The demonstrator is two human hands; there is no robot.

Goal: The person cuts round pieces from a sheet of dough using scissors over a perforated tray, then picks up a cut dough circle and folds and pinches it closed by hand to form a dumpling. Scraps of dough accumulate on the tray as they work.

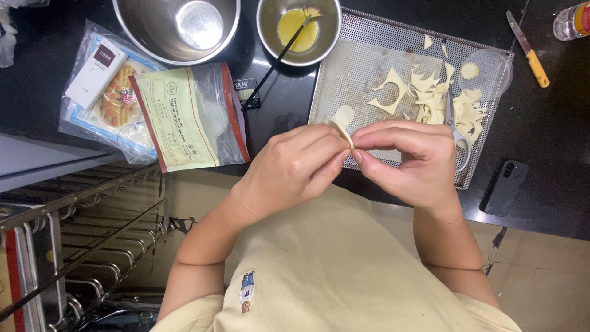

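Both hands, left [295, 166] and right [412, 161], pinching thin dough [342, 122] above the surface [541, 129]; could tear if pulled too hard.

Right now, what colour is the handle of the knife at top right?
Yellow-orange: the knife lies on the dark counter, shown in the head view.

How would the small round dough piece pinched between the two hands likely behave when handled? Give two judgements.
Probably floppy: the dough round is thin and bends where the left hand and right hand pinch it. Likely light and easily torn, like the ragged dough scraps lying on the perforated tray.
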